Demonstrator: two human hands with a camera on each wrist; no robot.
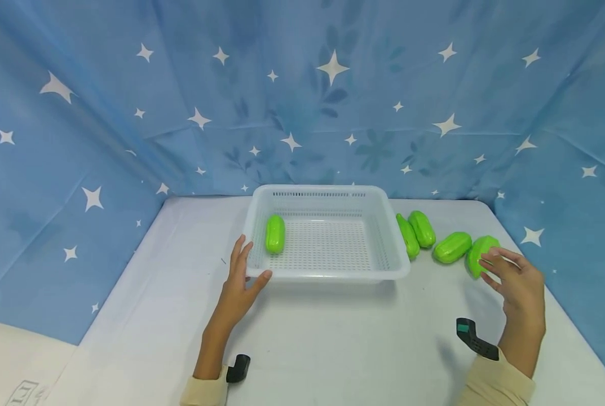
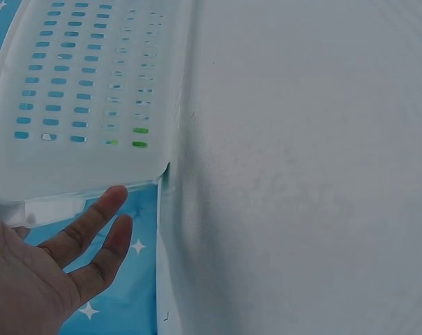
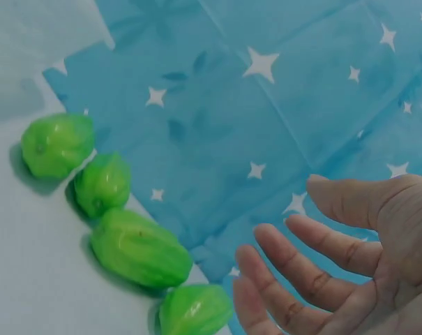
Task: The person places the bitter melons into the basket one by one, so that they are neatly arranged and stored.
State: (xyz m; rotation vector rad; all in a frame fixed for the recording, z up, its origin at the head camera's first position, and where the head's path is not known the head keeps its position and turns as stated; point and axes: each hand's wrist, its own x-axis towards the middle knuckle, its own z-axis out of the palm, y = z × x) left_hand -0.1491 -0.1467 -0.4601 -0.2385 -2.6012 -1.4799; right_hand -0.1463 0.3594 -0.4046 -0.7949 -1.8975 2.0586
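A white perforated plastic basket stands in the middle of the table, with one glossy green ridged fruit lying inside at its left. My left hand is spread at the basket's front left corner, thumb along the front rim and fingers beside the left wall. In the left wrist view its fingers are extended beneath the rim. Over the rightmost green ridged fruit hovers my right hand, fingers loosely bent, nothing held. The right wrist view shows a gap between that hand and the fruit.
Several more ridged green fruits lie right of the basket: one against its wall, one behind it, and another farther right. A blue curtain with white stars hangs along the back and sides of the white table.
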